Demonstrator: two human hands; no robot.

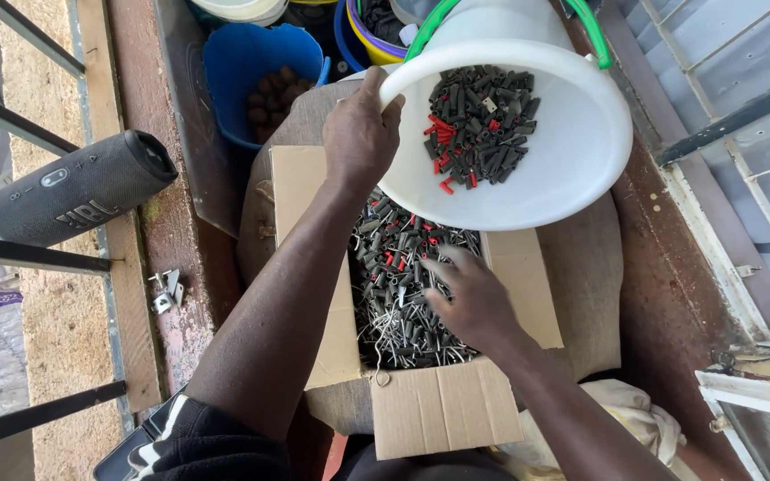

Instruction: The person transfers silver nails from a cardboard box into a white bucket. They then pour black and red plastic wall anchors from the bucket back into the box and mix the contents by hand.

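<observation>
Left hand (360, 134): arm stretched forward, fingers hooked over the near rim of a white plastic bucket (572, 169), gripping it and holding it tipped above the far end of the cardboard box (443, 405).

Right hand (472, 298): palm down inside the box, fingers spread loosely over the pile; whether it pinches any piece, I cannot tell.

Box: one, flaps open, packed with small dark grey and red plastic sleeves and thin metal pins (398, 285), too many to count.

Bucket: one, green handle, holding a smaller heap of the same grey and red pieces (479, 125).

Beyond the box, behind the bucket: one blue tub of brown round lumps (260, 76), one yellow-and-purple-rimmed tub (363, 36).

Left of the box: one black cylindrical speaker (73, 189) lying across metal bars, one small cluster of metal fittings (166, 290) on the ledge.

Under the box: a sack-covered surface (585, 276).
</observation>
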